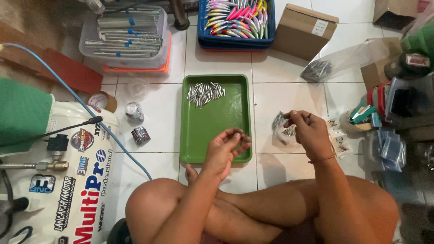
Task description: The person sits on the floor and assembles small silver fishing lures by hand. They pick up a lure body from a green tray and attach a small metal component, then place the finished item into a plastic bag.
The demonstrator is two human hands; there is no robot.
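The left hand [227, 143] cups a small piece over the green tray [194, 135]; the right hand [307, 131] pinches into a bag [282, 131] on the floor, best drawing pieces singly.

Flat green plastic tray [216, 135]: plain, unpatterned. Heap of small silver metal pieces [205, 93] in its far-left corner. Beyond the tray, blue plastic crate [235, 41] holding multicoloured pink, yellow and silver lures [237, 18]. Right of the tray, brown cardboard box [303, 31]. Floor of white square tiles [289, 95], grey grout.

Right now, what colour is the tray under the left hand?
Green, seen clearly in the head view: tray, left hand.
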